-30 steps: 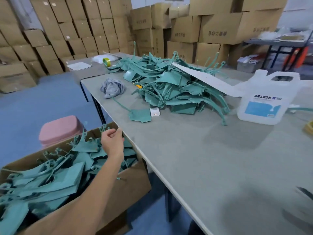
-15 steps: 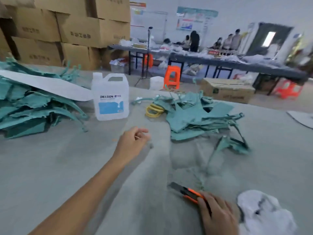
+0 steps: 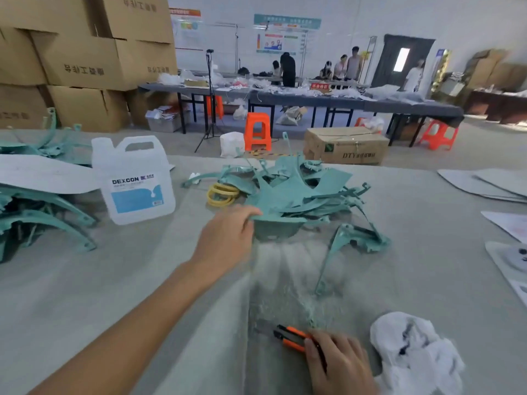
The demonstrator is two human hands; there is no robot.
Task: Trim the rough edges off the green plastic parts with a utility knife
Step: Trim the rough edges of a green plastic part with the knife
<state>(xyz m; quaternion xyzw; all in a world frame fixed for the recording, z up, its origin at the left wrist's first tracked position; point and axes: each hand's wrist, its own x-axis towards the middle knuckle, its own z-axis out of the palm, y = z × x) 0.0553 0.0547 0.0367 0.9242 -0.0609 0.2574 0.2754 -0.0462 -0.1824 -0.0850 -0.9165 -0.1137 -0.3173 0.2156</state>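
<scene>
left hand (image 3: 228, 238) grips the nearest green plastic part (image 3: 275, 227); right hand (image 3: 339, 363), near, clasps the utility knife (image 3: 291, 337) lying on the surface (image 3: 128, 280).

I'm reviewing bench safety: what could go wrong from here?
1. The left hand grips a part low in the pile; pulling it could drag tangled pieces along.
2. The right hand holds the knife with its tip toward the left forearm; a slip might cut. Whether the blade is out is unclear.
</scene>
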